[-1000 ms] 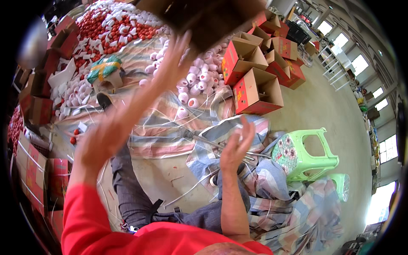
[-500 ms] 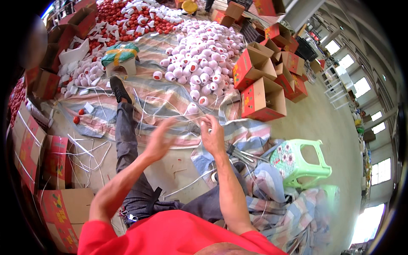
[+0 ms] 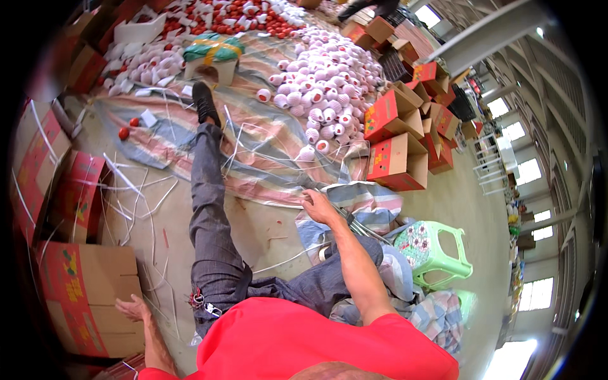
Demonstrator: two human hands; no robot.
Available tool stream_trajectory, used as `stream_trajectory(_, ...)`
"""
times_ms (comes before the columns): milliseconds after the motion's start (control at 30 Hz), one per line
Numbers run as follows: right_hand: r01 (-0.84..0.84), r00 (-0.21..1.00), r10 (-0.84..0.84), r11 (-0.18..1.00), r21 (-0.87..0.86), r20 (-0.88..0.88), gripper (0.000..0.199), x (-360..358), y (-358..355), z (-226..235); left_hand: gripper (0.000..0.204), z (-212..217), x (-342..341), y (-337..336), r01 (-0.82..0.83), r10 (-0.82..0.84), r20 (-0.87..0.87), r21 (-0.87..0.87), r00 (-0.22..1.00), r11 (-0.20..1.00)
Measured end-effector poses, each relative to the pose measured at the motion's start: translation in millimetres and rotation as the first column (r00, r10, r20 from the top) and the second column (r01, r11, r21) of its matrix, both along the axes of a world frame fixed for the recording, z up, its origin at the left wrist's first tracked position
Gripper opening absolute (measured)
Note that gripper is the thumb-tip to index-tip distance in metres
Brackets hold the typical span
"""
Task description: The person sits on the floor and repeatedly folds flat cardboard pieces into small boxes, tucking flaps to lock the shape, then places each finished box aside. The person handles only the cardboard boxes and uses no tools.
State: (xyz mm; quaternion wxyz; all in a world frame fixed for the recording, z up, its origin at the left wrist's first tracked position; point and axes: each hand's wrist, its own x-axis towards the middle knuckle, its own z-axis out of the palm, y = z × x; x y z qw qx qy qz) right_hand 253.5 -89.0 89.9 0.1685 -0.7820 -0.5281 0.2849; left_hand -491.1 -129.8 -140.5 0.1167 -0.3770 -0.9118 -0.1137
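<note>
My left hand (image 3: 133, 308) reaches out at lower left with its fingers stretched and nothing in them. It overlaps the right edge of a red and brown cardboard carton (image 3: 88, 297); whether it touches the carton I cannot tell. My right hand (image 3: 318, 207) is low in front of me, over the edge of the striped sheet, its fingers curled inward. What they hold, if anything, is hidden. Thin metal rods with a black band (image 3: 349, 219) lie right beside that wrist. My bent leg (image 3: 316, 285) lies below the right forearm.
White straps (image 3: 136, 190) lie loose by more cartons (image 3: 79, 196) on the left. Foam-netted red fruit (image 3: 332, 82) is heaped on the striped sheet (image 3: 266, 164). Open boxes (image 3: 399, 161) stand at right, above a green stool (image 3: 437, 253). A padded stool (image 3: 215, 54) stands ahead.
My left hand has swung from the middle down to the carton at lower left. My right hand stays in front, slightly lower. The view has shifted.
</note>
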Motion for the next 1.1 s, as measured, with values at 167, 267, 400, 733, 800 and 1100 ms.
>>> stream_trajectory(167,-0.148,0.987,0.154,0.984,-0.103,0.050,0.046,-38.4,3.7,-43.6,0.086,6.9,-59.0,8.2,-0.445,0.504,0.187,-0.284,0.843,0.849)
stream_trajectory(267,-0.062,0.988,0.051,0.995,-0.075,-0.145,0.041,-87.2,-32.5,-110.9,0.099,-59.0,-184.7,8.2,-0.447,0.469,0.125,-0.170,0.874,0.878)
stream_trajectory(400,-0.083,0.996,0.068,0.947,-0.309,-0.059,0.049,-134.9,-86.6,-115.7,0.102,-58.4,-211.7,-58.7,-0.533,0.570,0.353,-0.205,0.742,0.821)
stream_trajectory(733,-0.089,0.990,0.039,0.912,-0.400,-0.133,0.053,-118.2,-43.1,-132.6,0.090,-106.1,-267.2,-60.6,-0.795,0.661,0.487,0.128,0.571,0.593)
stream_trajectory(800,-0.089,0.993,0.053,0.923,-0.375,-0.103,0.053,-105.1,-35.0,-131.8,0.070,-103.5,-258.4,-56.0,-0.742,0.542,0.638,0.071,0.547,0.666)
stream_trajectory(1100,-0.121,0.990,0.080,0.901,-0.416,-0.116,0.056,-122.3,-48.5,-141.9,0.015,-100.6,-261.5,-114.4,-0.853,-0.123,0.981,0.191,0.150,0.485)
